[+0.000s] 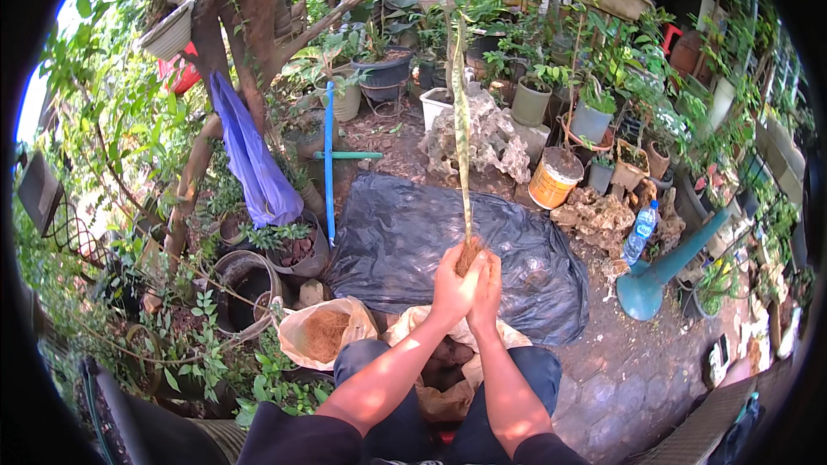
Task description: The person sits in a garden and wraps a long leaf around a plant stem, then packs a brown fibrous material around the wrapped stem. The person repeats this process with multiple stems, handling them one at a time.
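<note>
My left hand (453, 284) and my right hand (486, 287) are cupped together around a ball of brown coconut fibre (468, 259). From the fibre rises a long, narrow, mottled green-yellow leaf (461, 123), probably a snake plant's, standing upright. The hands are above the near edge of a black plastic sheet (400, 239) spread on the ground. Between my knees stands an open paper or cloth sack (446, 400) with dark contents. Left of it, another sack (291, 342) holds loose brown fibre (324, 334).
A blue pole (329, 168) lies left of the sheet beside a purple plastic bag (249, 148). At right are an orange and white bucket (551, 186), a water bottle (639, 232), a green funnel-shaped object (646, 287) and porous rocks (591, 219). Several potted plants stand behind.
</note>
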`<state>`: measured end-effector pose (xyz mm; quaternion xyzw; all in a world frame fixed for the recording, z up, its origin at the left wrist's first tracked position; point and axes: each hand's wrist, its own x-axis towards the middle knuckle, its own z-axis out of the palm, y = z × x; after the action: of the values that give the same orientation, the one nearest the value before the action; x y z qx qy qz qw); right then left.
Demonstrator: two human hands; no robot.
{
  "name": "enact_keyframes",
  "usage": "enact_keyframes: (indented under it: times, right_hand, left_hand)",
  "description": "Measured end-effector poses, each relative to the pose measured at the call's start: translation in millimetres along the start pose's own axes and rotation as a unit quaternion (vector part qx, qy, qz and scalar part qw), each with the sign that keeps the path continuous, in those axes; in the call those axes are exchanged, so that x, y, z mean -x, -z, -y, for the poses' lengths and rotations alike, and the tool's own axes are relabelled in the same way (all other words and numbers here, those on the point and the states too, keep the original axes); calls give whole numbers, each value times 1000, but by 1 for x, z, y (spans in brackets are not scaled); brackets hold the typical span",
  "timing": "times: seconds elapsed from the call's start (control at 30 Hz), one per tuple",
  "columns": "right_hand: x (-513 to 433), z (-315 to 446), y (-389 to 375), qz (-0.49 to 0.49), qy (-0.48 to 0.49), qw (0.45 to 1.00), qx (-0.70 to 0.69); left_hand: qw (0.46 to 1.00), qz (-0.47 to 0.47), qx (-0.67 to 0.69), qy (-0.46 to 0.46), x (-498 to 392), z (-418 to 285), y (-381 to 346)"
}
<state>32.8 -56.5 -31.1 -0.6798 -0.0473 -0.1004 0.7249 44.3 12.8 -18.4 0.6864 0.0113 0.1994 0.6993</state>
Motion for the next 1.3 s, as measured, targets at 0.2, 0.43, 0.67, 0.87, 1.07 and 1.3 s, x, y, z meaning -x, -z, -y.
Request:
enact_keyframes:
  times: [0.2,0.43,0.67,0.87,1.07,1.3]
  right_hand:
    - [-4,13,17,8,34,999,5]
    - [2,6,16,87,-177,924,-328]
    - [4,19,4,47,-168,956,-234]
    - [7,19,6,107,-219,943,-226]
    - [10,-16,-7,64,-69,991,-96]
    - [3,4,6,17,-249,905,-344]
  left_hand:
    - [981,103,127,103,-2,-20,8]
    - [962,215,152,79,-16,-28,24]
    - [968,96,211,93,-15,-18,22]
    - [988,-21,130,78,-23,-16,24]
    - [990,12,101,100,-22,-23,24]
    - [965,224,123,58,-20,-26,24]
